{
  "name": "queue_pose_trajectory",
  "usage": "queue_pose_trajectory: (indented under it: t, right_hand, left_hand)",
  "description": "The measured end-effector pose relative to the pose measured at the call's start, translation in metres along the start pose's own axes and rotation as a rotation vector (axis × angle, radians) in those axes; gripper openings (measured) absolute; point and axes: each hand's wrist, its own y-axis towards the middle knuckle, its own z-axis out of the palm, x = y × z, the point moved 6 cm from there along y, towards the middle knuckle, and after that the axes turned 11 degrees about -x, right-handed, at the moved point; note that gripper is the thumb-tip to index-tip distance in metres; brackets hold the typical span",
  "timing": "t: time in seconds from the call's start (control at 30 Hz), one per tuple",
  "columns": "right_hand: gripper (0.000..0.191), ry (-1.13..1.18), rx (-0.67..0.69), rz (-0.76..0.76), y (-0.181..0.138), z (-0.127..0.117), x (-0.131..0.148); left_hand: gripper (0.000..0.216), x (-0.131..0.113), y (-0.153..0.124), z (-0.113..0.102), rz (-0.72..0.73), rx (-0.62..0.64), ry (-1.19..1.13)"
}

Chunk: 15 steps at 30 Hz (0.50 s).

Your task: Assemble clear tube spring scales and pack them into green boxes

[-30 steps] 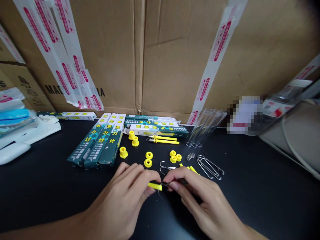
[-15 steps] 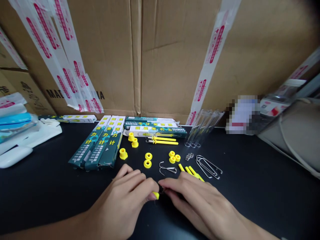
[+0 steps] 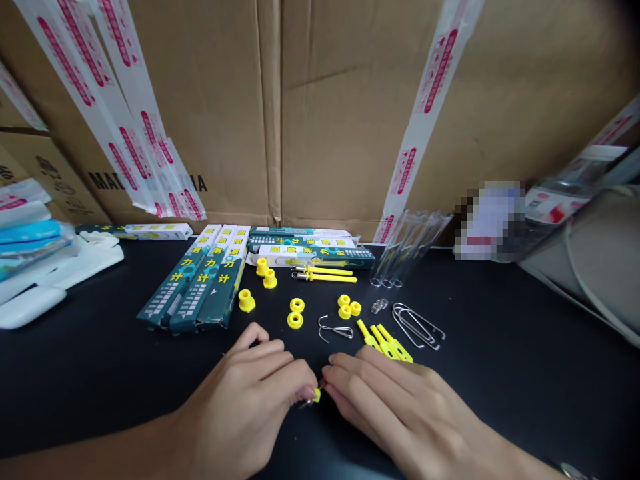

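Observation:
My left hand [image 3: 255, 393] is closed, its thumb and forefinger pinching a yellow plastic piece [image 3: 317, 395]; only the piece's end shows, with a thin bit of metal by the thumb. Just right of it my right hand [image 3: 395, 407] is closed in a pinch, and a thin, brownish sliver shows at its fingertips. What the right hand grips is mostly hidden. Beyond the fingers lie several metal hooks [image 3: 336, 330] and flat-ended yellow rods [image 3: 385, 341]. Two yellow rods with springs [image 3: 327, 277] lie farther back.
Yellow flanged caps [image 3: 247, 301], yellow washers [image 3: 295, 320], small yellow rings [image 3: 345, 311], small springs [image 3: 379, 305] and bent wire loops [image 3: 417, 327] are spread over the black table. Clear tubes [image 3: 407, 250] stand behind. Green spring-scale boxes [image 3: 200, 283] lie left, before a large carton [image 3: 325, 133].
The right hand has shifted slightly, and more of the flat-ended rods beyond it shows. Metal now appears below the left thumb. Both hands stay close together.

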Motion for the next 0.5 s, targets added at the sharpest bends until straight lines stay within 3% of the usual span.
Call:
queue_pose_trajectory:
  t: [0.2,0.3,0.5]
  right_hand:
    - [0.040,-0.014,0.084,-0.091,-0.002,0.001,0.005]
    - [0.036,-0.009,0.105,-0.117,0.000,0.005,0.008]
    - [0.029,-0.053,0.040,-0.162,0.001,0.004,0.013]
  left_hand:
    - [0.028,0.002,-0.005,0.004,-0.037,0.058,-0.010]
    - [0.028,0.002,-0.007,0.005,-0.040,0.072,-0.021]
    - [0.027,-0.003,-0.005,0.005,-0.007,0.093,-0.054]
